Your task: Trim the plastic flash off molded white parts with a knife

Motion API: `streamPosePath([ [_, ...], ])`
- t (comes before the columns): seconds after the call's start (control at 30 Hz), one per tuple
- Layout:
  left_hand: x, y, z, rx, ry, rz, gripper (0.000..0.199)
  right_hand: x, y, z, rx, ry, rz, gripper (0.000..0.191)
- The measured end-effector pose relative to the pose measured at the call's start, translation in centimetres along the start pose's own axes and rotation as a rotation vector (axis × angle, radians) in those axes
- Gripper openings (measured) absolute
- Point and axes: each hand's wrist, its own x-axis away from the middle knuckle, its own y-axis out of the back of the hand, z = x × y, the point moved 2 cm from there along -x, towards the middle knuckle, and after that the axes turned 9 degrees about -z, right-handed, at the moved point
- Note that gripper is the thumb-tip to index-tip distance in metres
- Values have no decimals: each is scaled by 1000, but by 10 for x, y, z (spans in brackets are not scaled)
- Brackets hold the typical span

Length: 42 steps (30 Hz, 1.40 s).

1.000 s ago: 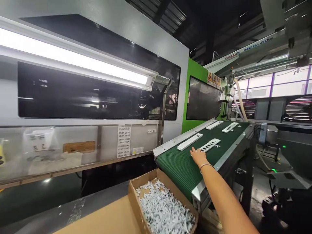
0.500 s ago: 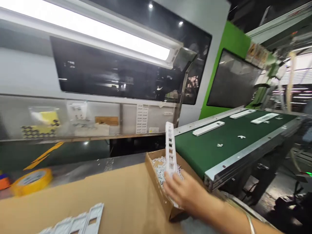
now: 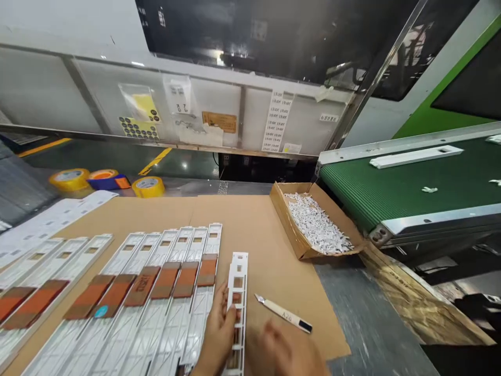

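Observation:
My left hand (image 3: 221, 324) is closed around a long white plastic strip (image 3: 238, 284) with a row of rectangular openings, which points away from me over the cardboard. My right hand (image 3: 293, 350), smeared by motion, is just right of the strip's near end; its fingers do not show clearly. Beyond it on the cardboard lies a craft knife (image 3: 284, 313) with a pale handle, its blade pointing away to the left. Left of my left hand, several white plastic panels (image 3: 183, 250) lie side by side, with reddish-brown blocks (image 3: 166, 280) across them.
A shallow cardboard box (image 3: 285, 224) of small white scraps stands beside the green conveyor belt (image 3: 391, 193), which carries another white strip (image 3: 417, 156) and loose bits. Tape rolls (image 3: 148, 186) and printed sheets (image 3: 78, 211) lie at the back left. Brown cardboard (image 3: 250, 214) covers the bench.
The white strip has moved from my right hand above the scrap box to my left hand over the cardboard. My view has turned down and left, bringing the panels and knife into sight.

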Motion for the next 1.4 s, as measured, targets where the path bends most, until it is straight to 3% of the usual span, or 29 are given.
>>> streamPosePath([
  [0.1, 14, 8, 21, -193, -122, -38, 50, 2, -34, -35, 94, -291, -49, 26],
  [0.23, 34, 1, 38, -537, -405, -123, 46, 13, -62, -52, 96, -386, -33, 33],
  [0.33, 48, -12, 42, -710, -585, -147, 53, 26, -65, -58, 82, -459, -53, 34],
  [0.47, 56, -23, 37, -1008, -699, -200, 71, 33, -56, -68, 30, -550, -79, 26],
  [0.67, 46, -22, 23, -1194, -874, 35, 60, 16, -48, -62, -131, -481, 63, 28],
  [0.87, 42, -18, 25, -1171, -946, 28, 45, -3, -49, -59, 7, -350, 179, 24],
  [1.4, 39, -16, 27, -1071, -999, -54, 36, -20, -52, -60, 65, -253, 186, 30],
])
